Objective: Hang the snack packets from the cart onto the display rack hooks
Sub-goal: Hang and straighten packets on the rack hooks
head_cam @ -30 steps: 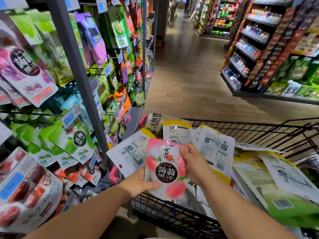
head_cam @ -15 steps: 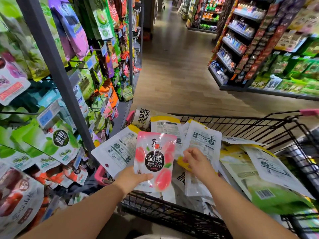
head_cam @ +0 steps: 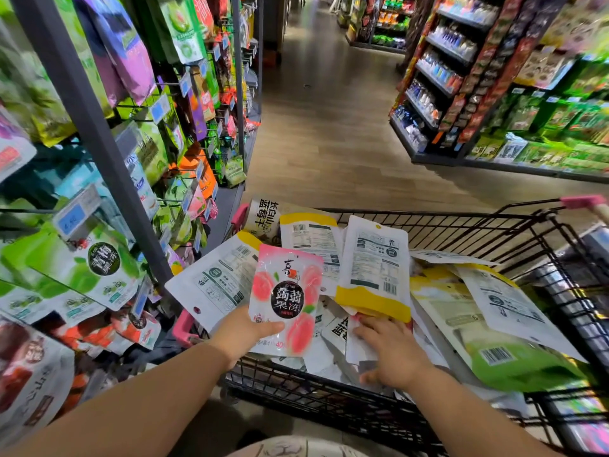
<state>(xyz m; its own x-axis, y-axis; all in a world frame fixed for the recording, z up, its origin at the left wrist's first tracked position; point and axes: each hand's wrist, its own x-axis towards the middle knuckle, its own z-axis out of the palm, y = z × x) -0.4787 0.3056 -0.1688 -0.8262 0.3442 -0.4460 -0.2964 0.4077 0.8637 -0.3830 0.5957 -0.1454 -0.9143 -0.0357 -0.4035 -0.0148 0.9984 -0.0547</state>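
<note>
The left hand (head_cam: 245, 334) grips a pink peach packet (head_cam: 285, 298) by its lower left edge, thumb across the front, holding it upright above the near left corner of the cart (head_cam: 329, 390). The right hand (head_cam: 392, 351) lies palm down on the heap near the cart's near edge. Its fingers are spread and fairly straight, their tips just under the yellow end of a white packet (head_cam: 375, 268) that lies label-side up in the middle.

The black wire cart has pink corner guards and is piled with loose packets. A second white packet (head_cam: 214, 282) leans out over the left edge, just behind the pink one and between it and the rack. A large green packet (head_cam: 514, 357) slopes along the right side.

The display rack fills the left of the view, close beside the cart. Its grey post (head_cam: 92, 127) slants down towards the cart's left edge. Green packets (head_cam: 99, 268) hang crowded on the near hooks, and a blue price tag (head_cam: 71, 216) sits at a hook tip in front of them. Red packets (head_cam: 29, 367) hang lower down.

Across the wooden floor (head_cam: 329, 143), well apart, stand stocked shelves (head_cam: 445, 77).
</note>
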